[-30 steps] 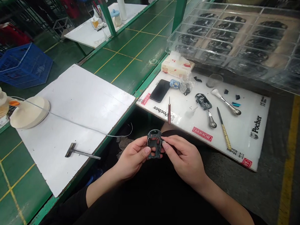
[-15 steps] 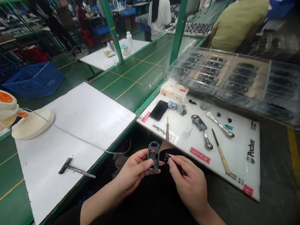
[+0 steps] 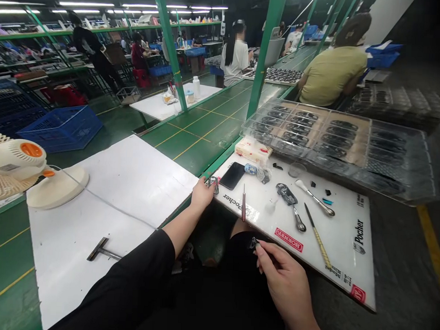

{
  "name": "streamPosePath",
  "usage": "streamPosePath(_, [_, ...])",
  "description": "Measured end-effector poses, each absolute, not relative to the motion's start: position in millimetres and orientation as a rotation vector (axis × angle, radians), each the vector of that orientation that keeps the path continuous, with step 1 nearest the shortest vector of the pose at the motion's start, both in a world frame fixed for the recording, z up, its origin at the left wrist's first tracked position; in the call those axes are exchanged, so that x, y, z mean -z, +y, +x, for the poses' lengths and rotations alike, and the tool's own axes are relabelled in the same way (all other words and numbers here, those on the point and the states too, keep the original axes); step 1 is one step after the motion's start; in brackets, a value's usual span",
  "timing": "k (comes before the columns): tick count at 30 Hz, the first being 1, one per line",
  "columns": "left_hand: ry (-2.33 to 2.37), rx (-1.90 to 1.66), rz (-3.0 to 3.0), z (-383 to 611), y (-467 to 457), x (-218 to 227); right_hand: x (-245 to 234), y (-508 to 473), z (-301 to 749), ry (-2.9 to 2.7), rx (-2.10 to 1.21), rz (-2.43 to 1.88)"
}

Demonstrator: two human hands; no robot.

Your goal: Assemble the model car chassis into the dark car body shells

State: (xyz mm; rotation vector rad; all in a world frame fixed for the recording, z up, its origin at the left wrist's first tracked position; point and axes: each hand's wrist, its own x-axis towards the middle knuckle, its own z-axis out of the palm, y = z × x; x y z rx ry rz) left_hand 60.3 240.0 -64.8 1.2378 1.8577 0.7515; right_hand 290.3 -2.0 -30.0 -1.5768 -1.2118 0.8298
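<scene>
My left hand [image 3: 202, 193] reaches forward to the left edge of the white board, its fingers closed on a small grey model car body [image 3: 214, 185]. Near my lap, my right hand [image 3: 286, 277] pinches a tiny dark plastic part [image 3: 253, 243] between thumb and fingertips. Another grey model car body [image 3: 287, 193] lies on the board, with a spoon-ended metal tool [image 3: 299, 221] beside it. A phone [image 3: 233, 176] is just right of my left hand, and a thin red-handled screwdriver [image 3: 243, 205] lies closer to me.
On the printed white board [image 3: 261, 225] lie a yellow-handled file [image 3: 320, 242], a white-tipped tool [image 3: 316, 198] and small dark pieces. Clear trays [image 3: 369, 142] of dark parts stand behind. Leftward are a fan [image 3: 54, 187], a hammer-like tool [image 3: 103, 250] and a white sheet [image 3: 142, 181].
My left hand has moved forward and away from my right hand, carrying the car body to the board's edge. My right hand keeps the small part, slightly lower. The view has tilted up.
</scene>
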Motion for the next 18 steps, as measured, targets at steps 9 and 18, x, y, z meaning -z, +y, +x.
streamPosePath(9, [1.949,-0.652,1.436,60,238,68,22,-8,290,-1.195,-0.868,-1.555])
streamPosePath(18, [1.819,-0.873,1.278,52,217,67,18,-4,280,-1.214,-0.941,-1.493])
